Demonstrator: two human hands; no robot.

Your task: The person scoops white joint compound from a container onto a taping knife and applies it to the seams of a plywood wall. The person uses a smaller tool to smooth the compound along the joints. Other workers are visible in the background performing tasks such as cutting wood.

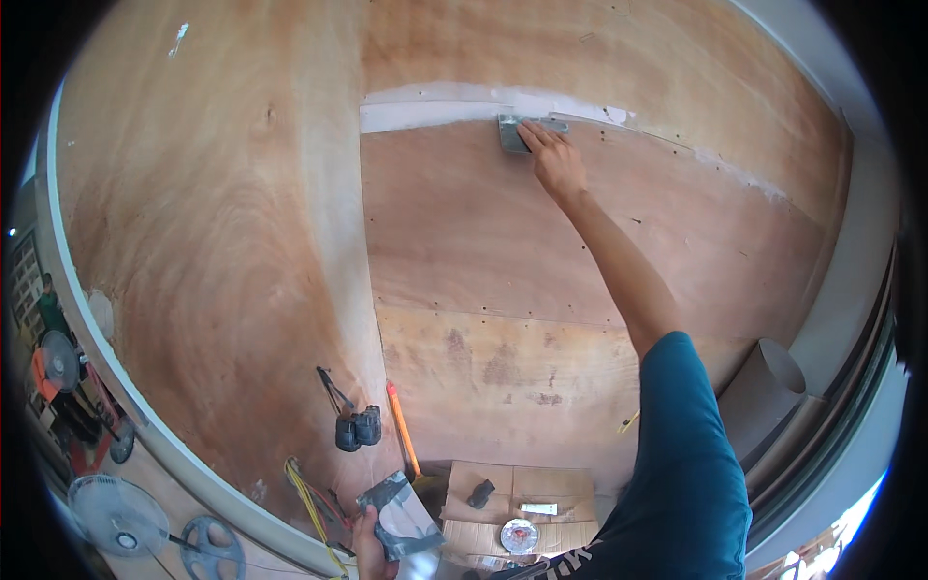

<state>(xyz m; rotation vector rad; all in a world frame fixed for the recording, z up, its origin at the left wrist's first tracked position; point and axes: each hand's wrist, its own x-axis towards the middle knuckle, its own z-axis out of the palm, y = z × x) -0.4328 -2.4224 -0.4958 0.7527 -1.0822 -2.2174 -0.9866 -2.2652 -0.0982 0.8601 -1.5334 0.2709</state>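
My right hand [559,164] reaches up to the plywood wall [503,213] with its arm stretched out. It grips a wide putty knife [512,137], fingers laid along the grey blade, which rests at the lower edge of a white putty strip [430,116] over the seam. Thinner white traces run along the seam to the right of the blade. Low down, my left hand [369,549] holds a second wide putty knife [401,515], tilted, with white putty spread over its grey face. The left fingers are partly hidden behind it.
Below are a cardboard sheet [570,483], a white tube [538,508] and a round tub [519,536]. A black tool [358,428] hangs by an orange handle [402,430]; yellow wires [302,478] stick out. Fans [118,515] stand left, a rolled sheet [764,396] right; a person [48,304] is far left.
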